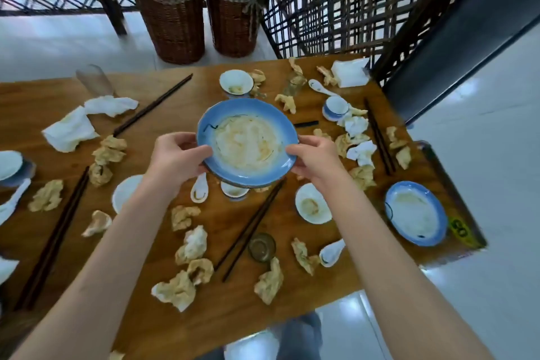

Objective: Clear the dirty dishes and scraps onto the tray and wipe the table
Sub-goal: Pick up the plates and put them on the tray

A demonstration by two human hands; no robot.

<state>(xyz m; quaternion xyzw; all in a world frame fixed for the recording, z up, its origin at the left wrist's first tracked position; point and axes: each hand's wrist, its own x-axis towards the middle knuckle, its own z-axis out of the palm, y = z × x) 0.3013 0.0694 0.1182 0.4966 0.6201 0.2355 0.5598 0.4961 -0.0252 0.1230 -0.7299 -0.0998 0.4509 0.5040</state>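
a: head view. where does the job stand?

b: the clearing step, early by my judgement. the left hand [175, 155] and right hand [317, 156] each pinch an opposite rim of a soiled blue plate [247, 146], thumbs on top, fingers curled beneath, holding it above the middle of the counter [146, 321].

a: and the tray?

b: the tray [467, 231] sits at the counter's right end, with another blue plate [416, 213] already on it.

a: the next move?

b: probably carry the held plate right, keep it level, and set it on or beside that plate. after that, lots remains: chopsticks [251, 226], a white spoon [331, 253], crumpled napkins [70, 131], food scraps [270, 280]. wiping looks far off.
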